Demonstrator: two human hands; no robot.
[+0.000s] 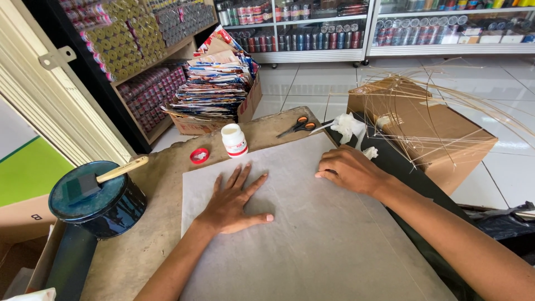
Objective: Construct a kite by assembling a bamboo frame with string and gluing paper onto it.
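Thin, limp grey paper sheet (312, 223) on table (150, 223): left hand (234, 203) flat open, pressing mid-sheet; right hand (348, 170) curled, pinching far right edge — likely best hold.

My left hand (234, 203) lies flat, palm down, fingers spread and thumb stretched out sideways, on the grey sheet (312, 234). My right hand (348, 170) rests at that sheet's far right edge, fingers curled under. Both forearms are bare and reach in from below.
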